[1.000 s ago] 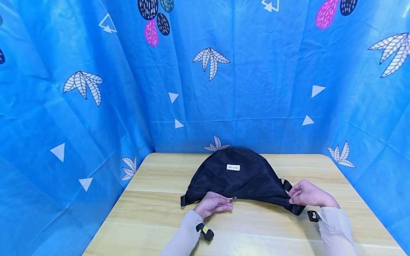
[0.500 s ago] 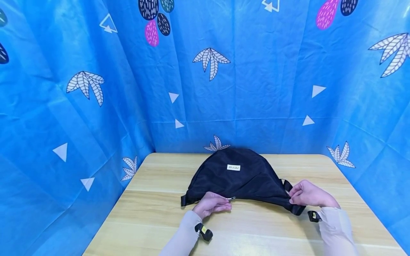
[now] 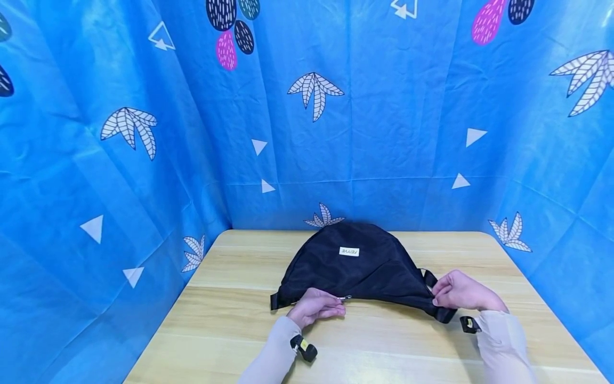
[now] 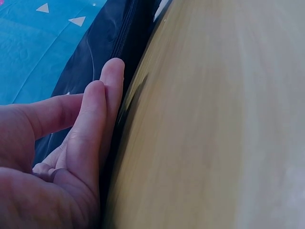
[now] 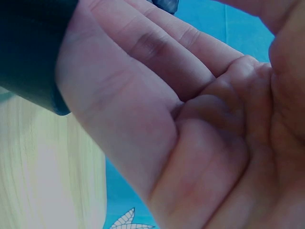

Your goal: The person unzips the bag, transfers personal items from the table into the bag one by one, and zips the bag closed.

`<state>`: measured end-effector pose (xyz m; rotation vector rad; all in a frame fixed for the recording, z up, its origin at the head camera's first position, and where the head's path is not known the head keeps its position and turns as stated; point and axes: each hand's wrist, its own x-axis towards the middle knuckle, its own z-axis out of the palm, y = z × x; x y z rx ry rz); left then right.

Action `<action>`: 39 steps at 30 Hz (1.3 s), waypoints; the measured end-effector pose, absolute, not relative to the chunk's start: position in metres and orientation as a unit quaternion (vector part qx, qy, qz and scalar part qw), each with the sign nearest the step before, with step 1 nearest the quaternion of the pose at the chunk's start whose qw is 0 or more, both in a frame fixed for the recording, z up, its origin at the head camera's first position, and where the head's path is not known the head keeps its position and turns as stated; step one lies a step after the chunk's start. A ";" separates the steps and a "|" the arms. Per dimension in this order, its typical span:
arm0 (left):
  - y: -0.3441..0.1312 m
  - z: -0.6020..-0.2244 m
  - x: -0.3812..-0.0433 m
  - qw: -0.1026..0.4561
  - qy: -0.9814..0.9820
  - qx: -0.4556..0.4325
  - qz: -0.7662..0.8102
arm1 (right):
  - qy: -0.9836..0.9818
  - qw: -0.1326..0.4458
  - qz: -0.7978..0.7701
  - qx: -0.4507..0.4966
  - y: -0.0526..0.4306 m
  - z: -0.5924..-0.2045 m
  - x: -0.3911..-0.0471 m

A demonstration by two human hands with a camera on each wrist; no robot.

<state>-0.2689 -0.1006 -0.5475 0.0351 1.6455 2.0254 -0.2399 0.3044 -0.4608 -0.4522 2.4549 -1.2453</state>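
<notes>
A black half-moon waist bag [image 3: 355,272] with a small white label lies on the table, its straight zipped edge toward me. At the middle of that edge my left hand [image 3: 316,308] pinches the metal zipper pull [image 3: 344,298] between thumb and fingers. In the left wrist view the zipper [image 4: 125,33] runs beyond the fingertips, and the pull itself is hidden. My right hand [image 3: 462,290] pinches the bag's right end, beside the strap loop. The right wrist view is mostly filled by the palm [image 5: 205,138], with black bag fabric [image 5: 33,47] at upper left.
The light wooden table [image 3: 230,330] extends in front of the bag and to both sides. A blue patterned curtain [image 3: 398,138] hangs behind the table and along both sides, close behind the bag's curved edge. Each wrist wears a small black camera, such as the left one [image 3: 304,348].
My left hand has shifted slightly to the left along the bag's edge, and the zipper pull has moved with it. The right hand and the bag's body stay in place.
</notes>
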 end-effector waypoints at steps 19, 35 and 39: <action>-0.105 -0.546 -0.269 0.270 0.607 0.014 0.747 | 0.868 0.176 -0.439 -0.149 0.301 -0.458 -0.240; -0.107 -0.548 -0.269 0.259 0.616 0.013 0.743 | 0.867 0.180 -0.441 -0.149 0.302 -0.456 -0.239; -0.108 -0.547 -0.268 0.257 0.619 0.012 0.742 | 0.864 0.181 -0.444 -0.150 0.302 -0.458 -0.239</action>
